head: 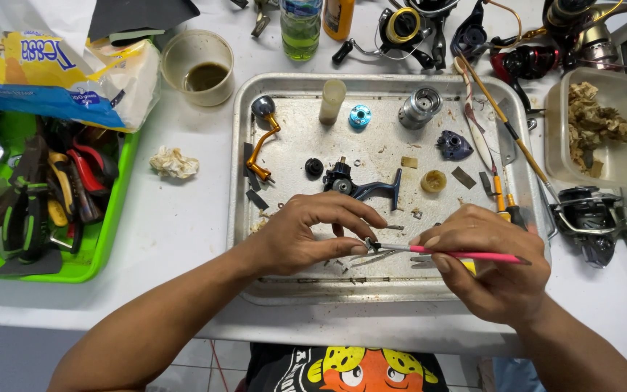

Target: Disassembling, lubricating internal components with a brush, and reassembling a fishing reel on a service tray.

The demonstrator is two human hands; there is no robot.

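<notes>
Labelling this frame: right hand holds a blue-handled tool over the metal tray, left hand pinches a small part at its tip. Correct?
Not quite: the handle is pink, not blue. In the head view the right hand holds a pink-handled tool over the metal tray, and the left hand pinches a small part at its tip.

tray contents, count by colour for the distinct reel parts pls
On the metal tray, parts clear enough to tell:
Orange crank handle: 1
Cream cylinder: 1
Light blue disc: 1
Silver spool: 1
Dark blue reel body: 1
Dark blue cover: 1
Black knob: 1
Yellowish ring: 1
Total: 8
Small scraps left uncounted.
</notes>
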